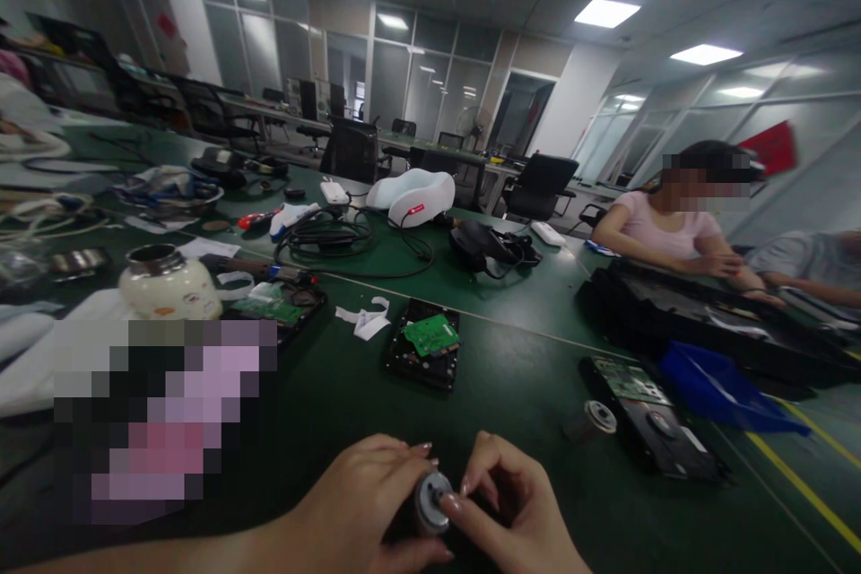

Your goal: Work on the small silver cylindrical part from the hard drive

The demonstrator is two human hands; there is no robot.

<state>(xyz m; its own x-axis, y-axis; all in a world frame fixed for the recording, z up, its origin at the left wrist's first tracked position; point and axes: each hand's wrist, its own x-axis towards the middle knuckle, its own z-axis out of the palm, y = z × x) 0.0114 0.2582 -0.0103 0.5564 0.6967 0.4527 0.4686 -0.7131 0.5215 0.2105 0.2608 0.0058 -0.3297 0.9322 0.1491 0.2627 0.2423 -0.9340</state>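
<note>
Close to the front edge of the view, my left hand (356,498) wraps its fingers round a small round metal motor (430,513), with its flat end facing up. My right hand (515,502) is closed in a pinch over the middle of that end, thumb and finger at a small dark part there. Whether the pinch holds the part or only touches it is hard to tell. A similar round motor (600,417) stands on the table to the right. Beyond my hands lies a hard drive (421,372) with a green circuit board (430,336) on top.
On the right are an opened hard drive (663,421), a blue bag (726,386) and a black case (673,309), with a person behind. To the left stand a cream jar (171,287) and a blurred-out pink item (202,404). Cables (329,233) and a neck pillow (417,197) lie farther back.
</note>
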